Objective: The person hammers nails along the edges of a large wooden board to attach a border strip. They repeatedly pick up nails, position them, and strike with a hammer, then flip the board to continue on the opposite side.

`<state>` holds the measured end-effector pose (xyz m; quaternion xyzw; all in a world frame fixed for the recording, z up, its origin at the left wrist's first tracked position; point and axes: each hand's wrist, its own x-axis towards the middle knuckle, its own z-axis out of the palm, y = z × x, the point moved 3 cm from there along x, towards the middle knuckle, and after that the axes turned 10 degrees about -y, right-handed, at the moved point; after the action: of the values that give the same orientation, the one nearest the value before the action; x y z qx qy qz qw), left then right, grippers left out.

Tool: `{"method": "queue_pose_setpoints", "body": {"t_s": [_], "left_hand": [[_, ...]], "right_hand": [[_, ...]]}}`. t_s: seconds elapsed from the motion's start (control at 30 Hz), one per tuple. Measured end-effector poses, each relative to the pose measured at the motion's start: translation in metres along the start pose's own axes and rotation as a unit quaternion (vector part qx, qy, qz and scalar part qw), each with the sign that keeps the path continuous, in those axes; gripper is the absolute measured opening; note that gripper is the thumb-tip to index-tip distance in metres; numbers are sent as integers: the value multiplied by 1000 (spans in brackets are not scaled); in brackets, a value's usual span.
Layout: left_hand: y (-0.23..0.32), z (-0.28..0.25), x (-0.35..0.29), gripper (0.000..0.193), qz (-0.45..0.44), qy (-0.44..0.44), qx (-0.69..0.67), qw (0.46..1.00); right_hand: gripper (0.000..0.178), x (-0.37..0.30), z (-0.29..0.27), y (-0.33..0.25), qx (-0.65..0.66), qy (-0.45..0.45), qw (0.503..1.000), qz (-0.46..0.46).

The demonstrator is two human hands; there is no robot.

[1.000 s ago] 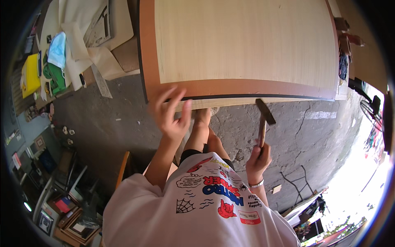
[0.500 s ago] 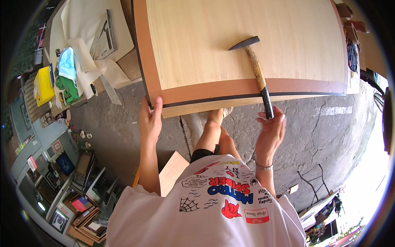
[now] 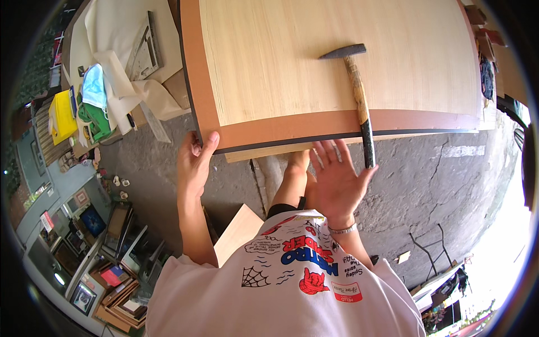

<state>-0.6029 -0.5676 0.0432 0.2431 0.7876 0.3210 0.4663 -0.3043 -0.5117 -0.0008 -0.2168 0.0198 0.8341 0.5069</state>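
Note:
A large pale wooden panel [image 3: 292, 67] with a brown border and a dark edge strip lies in front of me. My left hand [image 3: 197, 154] grips its near left corner, thumb on top and fingers curled at the side and underneath. Across the panel's near border rests a hammer [image 3: 359, 90] with a dark metal head and a worn wooden handle; the black handle end juts past the edge. My right hand [image 3: 339, 185] is open, palm up and fingers spread, with the fingertips by the near edge. Its thumb is beside the handle end; whether they touch, I cannot tell.
At the left, a worktable carries cream sheets [image 3: 106, 28], a metal square-like tool [image 3: 147, 48], a blue face mask [image 3: 94, 87] and a yellow box [image 3: 63, 116]. Stacked frames [image 3: 120, 303] stand at lower left. A pale board [image 3: 238, 230] leans beside my legs on the concrete floor [image 3: 415, 196].
My right hand has left the hammer's handle end, moved left and turned palm up with fingers spread. The hammer has shifted slightly right on the panel. My left hand stays at the corner.

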Motion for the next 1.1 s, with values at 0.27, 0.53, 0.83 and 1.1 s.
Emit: {"method": "queue_pose_setpoints", "body": {"t_s": [0.27, 0.53, 0.83, 1.1], "left_hand": [[12, 8, -11, 45, 20, -3, -74, 997], [12, 8, -15, 44, 1, -19, -89, 996], [11, 12, -15, 43, 0, -20, -110, 994], [1, 9, -9, 48, -2, -4, -53, 999]], "right_hand": [[60, 49, 10, 61, 178, 6, 983, 37], [52, 60, 13, 75, 240, -42, 967, 69], [59, 60, -5, 89, 240, 20, 966, 95], [52, 14, 28, 62, -101, 44, 971, 214]]}}
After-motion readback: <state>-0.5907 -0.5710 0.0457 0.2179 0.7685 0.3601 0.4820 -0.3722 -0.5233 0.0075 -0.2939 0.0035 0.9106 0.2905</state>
